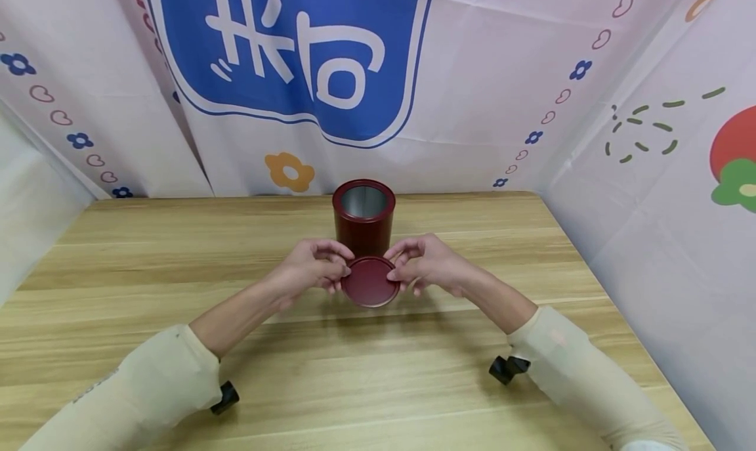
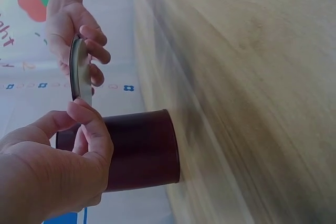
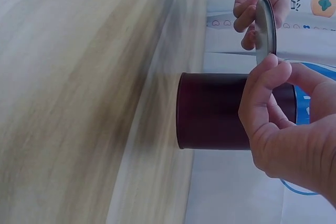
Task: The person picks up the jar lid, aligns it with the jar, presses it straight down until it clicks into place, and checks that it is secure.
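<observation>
A round dark red lid [image 1: 371, 281] is held between both hands, raised above the table in front of a tin. My left hand [image 1: 312, 265] pinches its left edge, thumb on top and fingertips beneath. At the opposite edge, my right hand [image 1: 430, 264] pinches it the same way. The lid's pale metal underside [image 3: 265, 30] shows in the right wrist view. Behind the hands stands the dark red cylindrical tin [image 1: 363, 231], upright with its top uncovered and a silvery inside. In the left wrist view the tin [image 2: 142, 150] is partly covered by the left hand.
The wooden table [image 1: 366, 385] spreads around the hands, and the tin stands near its back edge. Behind hangs a white printed cloth [image 1: 472, 109] with a blue sign. Another cloth wall [image 1: 661, 195] borders the right side. Black wrist mounts [image 1: 509, 369] hang below the sleeves.
</observation>
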### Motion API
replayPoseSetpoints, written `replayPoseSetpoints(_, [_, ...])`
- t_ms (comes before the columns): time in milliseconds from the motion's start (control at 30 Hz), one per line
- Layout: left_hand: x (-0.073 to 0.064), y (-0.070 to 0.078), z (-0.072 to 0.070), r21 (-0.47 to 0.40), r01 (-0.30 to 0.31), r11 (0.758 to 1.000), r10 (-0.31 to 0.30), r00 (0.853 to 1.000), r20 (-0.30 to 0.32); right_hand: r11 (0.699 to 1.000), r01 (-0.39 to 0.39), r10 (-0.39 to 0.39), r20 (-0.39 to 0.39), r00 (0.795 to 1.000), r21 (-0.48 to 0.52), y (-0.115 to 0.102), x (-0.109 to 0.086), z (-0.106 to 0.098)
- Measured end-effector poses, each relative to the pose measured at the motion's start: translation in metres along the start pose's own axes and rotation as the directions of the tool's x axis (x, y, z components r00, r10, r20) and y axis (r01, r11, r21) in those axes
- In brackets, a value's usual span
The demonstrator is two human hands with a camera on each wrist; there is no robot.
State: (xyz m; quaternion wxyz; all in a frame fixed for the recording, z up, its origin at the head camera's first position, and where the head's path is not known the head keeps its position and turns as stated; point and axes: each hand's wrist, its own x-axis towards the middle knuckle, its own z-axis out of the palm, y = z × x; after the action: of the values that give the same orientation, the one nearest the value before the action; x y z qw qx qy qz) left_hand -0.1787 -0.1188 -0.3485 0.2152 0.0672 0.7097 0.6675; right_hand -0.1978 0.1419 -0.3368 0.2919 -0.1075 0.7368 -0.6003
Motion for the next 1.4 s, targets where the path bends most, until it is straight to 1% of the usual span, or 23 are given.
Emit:
replayPoseSetpoints(133, [0.001,0.003,0.000,0.001,0.001,1.000,-0.001,1.000,-0.014,1.000,0.010,-0.010,0.000,1.000,0.008,-0.003,-0.001,-0.001])
replayPoseSetpoints(500, [0.002,0.011,0.000,-0.004,0.006,1.000,-0.007,1.000,-0.026,0.999,0.037,-0.037,0.002,0.999,0.021,-0.010,-0.001,-0.002])
replayPoseSetpoints(767, [0.002,0.019,0.000,-0.006,-0.012,1.000,0.012,0.999,-0.050,0.998,0.061,-0.061,-0.011,0.998,0.008,-0.015,-0.002,-0.004])
replayPoseSetpoints(967, [0.002,0.022,-0.001,0.000,-0.014,1.000,0.014,0.999,-0.044,0.997,0.073,-0.073,-0.014,0.997,0.000,-0.018,-0.002,-0.005])
replayPoseSetpoints(1400, [0.000,0.030,-0.002,0.029,-0.036,0.999,0.037,0.998,-0.042,0.998,0.064,-0.064,-0.021,0.998,-0.012,-0.026,-0.003,-0.007])
